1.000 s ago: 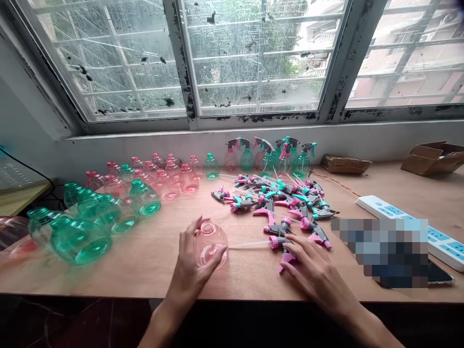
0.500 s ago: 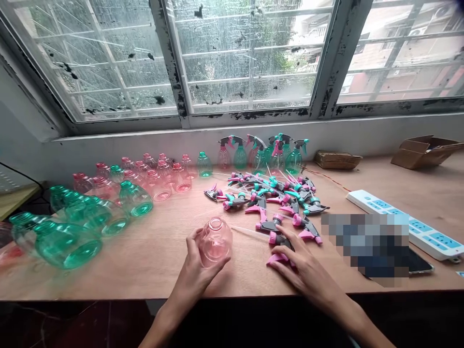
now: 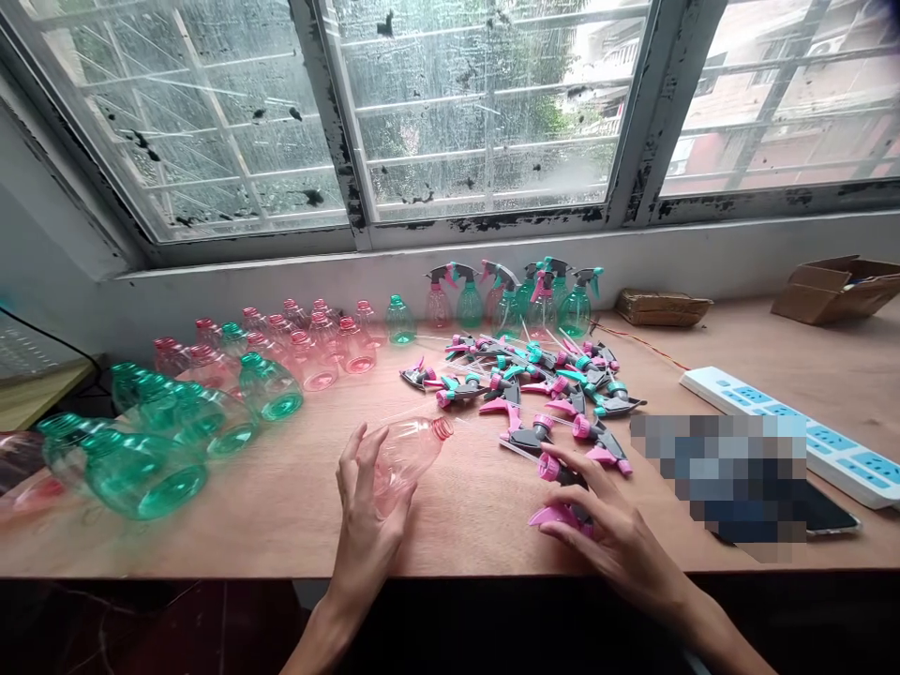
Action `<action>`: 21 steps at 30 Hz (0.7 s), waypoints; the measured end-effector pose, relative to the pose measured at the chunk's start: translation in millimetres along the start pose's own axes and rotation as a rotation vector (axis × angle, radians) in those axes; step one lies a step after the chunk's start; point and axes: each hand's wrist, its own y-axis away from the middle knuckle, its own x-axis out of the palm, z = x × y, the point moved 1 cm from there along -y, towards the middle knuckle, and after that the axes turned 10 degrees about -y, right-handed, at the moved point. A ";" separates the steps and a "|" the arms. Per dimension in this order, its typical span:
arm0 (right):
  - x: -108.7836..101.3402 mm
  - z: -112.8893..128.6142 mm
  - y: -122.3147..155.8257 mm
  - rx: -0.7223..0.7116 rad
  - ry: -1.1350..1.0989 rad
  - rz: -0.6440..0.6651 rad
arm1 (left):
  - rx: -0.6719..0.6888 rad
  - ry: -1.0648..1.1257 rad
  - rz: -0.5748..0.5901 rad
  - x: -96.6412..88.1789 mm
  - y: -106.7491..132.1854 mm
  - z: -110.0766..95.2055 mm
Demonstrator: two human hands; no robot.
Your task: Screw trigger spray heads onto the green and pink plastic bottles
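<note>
My left hand (image 3: 372, 506) grips a clear pink spray bottle (image 3: 409, 455) near the table's front edge. The bottle has no top on it and tilts, its neck pointing to the right. In my right hand (image 3: 611, 525) is a pink and grey trigger sprayer (image 3: 555, 467), held between thumb and fingers, partly hidden by them. Its thin tube points up and left toward the bottle's neck, apart from it. Just beyond my right hand lies a pile of loose trigger sprayers (image 3: 517, 412) in pink, teal and grey.
Open green bottles (image 3: 144, 473) and pink bottles (image 3: 316, 361) stand at the left. Finished spray bottles (image 3: 506, 309) line the wall. A power strip (image 3: 794, 436), a partly blurred phone (image 3: 822, 511), a cardboard box (image 3: 836, 289) and a flat brown package (image 3: 661, 307) are at the right.
My left hand has tipped the pink bottle from facing me to leaning right. My right hand has shifted slightly right with the sprayer in it.
</note>
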 end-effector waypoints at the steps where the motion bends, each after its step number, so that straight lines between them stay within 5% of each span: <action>1: 0.2 0.3 0.0 -0.003 0.000 0.009 | 0.001 0.000 0.003 0.3 -0.4 -0.2; 9: -1.0 5.4 2.1 -0.067 -0.022 -0.031 | 0.017 -0.017 0.007 1.6 -1.7 0.0; 14: -0.3 4.1 4.3 -0.065 -0.055 0.052 | 0.046 -0.046 0.043 1.1 -1.0 2.9; 21: -2.2 5.7 4.7 0.034 -0.145 0.122 | 0.422 -0.220 0.235 3.0 3.6 -4.2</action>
